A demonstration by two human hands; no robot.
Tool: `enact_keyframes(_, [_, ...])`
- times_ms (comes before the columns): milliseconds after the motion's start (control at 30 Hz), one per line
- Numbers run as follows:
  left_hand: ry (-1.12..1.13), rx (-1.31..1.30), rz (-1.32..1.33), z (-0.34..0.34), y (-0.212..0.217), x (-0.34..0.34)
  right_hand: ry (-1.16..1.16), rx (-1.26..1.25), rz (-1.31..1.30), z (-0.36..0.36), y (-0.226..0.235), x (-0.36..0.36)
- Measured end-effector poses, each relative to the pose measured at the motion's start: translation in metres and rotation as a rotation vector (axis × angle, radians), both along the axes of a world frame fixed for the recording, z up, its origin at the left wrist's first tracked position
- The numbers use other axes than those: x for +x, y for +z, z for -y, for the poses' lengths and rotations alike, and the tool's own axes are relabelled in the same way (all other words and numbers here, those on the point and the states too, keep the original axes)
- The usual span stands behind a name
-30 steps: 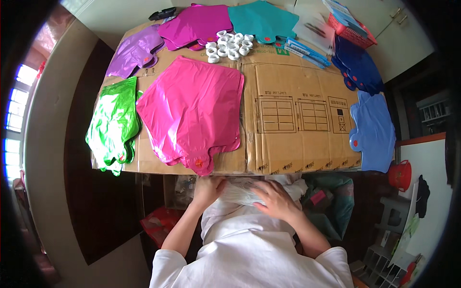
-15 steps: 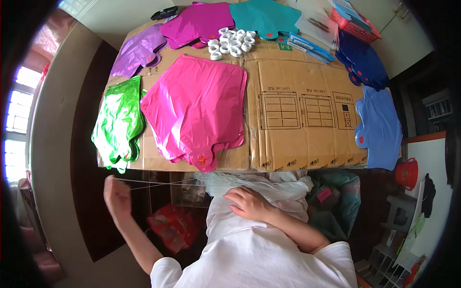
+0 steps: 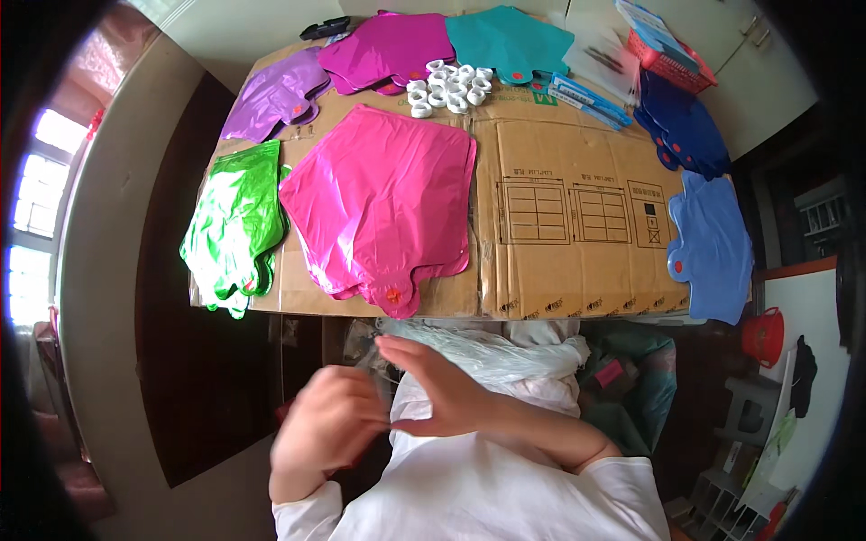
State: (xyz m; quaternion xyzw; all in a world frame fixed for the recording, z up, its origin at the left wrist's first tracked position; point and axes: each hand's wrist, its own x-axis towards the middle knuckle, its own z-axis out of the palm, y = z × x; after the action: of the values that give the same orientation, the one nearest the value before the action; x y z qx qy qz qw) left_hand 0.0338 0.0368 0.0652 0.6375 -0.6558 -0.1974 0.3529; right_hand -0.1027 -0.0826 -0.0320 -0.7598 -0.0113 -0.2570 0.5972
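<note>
My left hand (image 3: pixel 336 417) is blurred, drawn in close to my body below the table's front edge, its fingers curled. Half a second earlier it held thin white strings; now their run is hardly visible. Facing it, my right hand (image 3: pixel 444 389) has thumb and fingers spread apart, nothing seen between them. A bundle of loose white strings (image 3: pixel 487 350) lies across my lap just past the right hand. Nearest on the table above the hands is a stack of shiny pink foil balloons (image 3: pixel 383 203), flat, with a red spot on the tab.
Cardboard (image 3: pixel 577 270) covers the table. Around it lie flat green foil balloons (image 3: pixel 236 216), purple ones (image 3: pixel 275 99), magenta ones (image 3: pixel 388 45), teal ones (image 3: pixel 510 41), navy ones (image 3: pixel 681 126) and light blue ones (image 3: pixel 713 243). White rings (image 3: pixel 451 87) sit at the back, a red basket (image 3: pixel 667 63) behind right.
My left hand has come from the far left, where it held strings stretched out, in toward my body. The right hand has lifted off the string bundle and spread its fingers.
</note>
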Motion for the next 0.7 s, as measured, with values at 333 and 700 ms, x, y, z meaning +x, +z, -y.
enact_keyframes(333, [0.159, -0.288, -1.221, 0.013, -0.028, 0.016, 0.031, 0.246, -0.137, 0.047, -0.003, -0.093])
enact_keyframes(700, [0.059, -0.552, -1.529, -0.006, -0.039, 0.063, -0.217, 0.123, -0.462, 0.078, -0.02, -0.185])
